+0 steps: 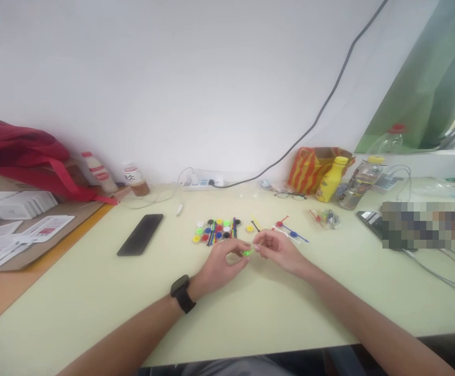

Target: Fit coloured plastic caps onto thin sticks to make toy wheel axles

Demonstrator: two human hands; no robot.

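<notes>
Just above the table, my left hand (pixel 223 265) pinches a small bright green plastic piece (pixel 247 253) between thumb and fingers. My right hand (pixel 279 251) is closed at the piece's other end, its fingertips partly covering it. Beyond my left hand lies a cluster of round discs (pixel 219 228) in several colours, with thin coloured sticks among them. One yellow disc (pixel 250 228) rests apart from these. Past my right hand are arrow-shaped spinners: a red one (pixel 279 224), a blue one (pixel 293 233) and a white one beside them.
A black phone (pixel 140 235) lies on the left of the table (pixel 94 303). A clear bag of small parts (pixel 325 218) sits to the right. Along the back stand a yellow bottle (pixel 331 180), a striped bag (pixel 303 169), glasses (pixel 290 195) and a power strip (pixel 202 180). Papers (pixel 0 243) lie far left.
</notes>
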